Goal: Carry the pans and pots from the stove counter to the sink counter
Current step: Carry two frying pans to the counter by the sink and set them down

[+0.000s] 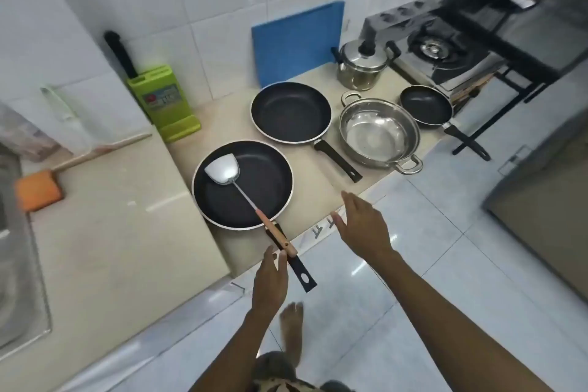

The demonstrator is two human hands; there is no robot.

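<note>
A large black frying pan (270,169) lies nearest me on the beige counter, with a metal spatula (222,170) resting in it. Its black handle (302,274) juts over the counter edge. My left hand (270,283) hovers open just left of that handle, apart from it or barely touching. My right hand (366,226) floats open above the counter edge, empty. Behind sit a second black frying pan (291,111), an open steel pot (378,132), a small black pan (426,105) and a lidded steel pot (362,64).
A blue cutting board (296,41) leans on the wall beside a green knife block (162,102). The gas stove (445,51) stands at the far right. An orange sponge (38,189) and a wooden utensil (101,149) lie left, next to the sink (12,264).
</note>
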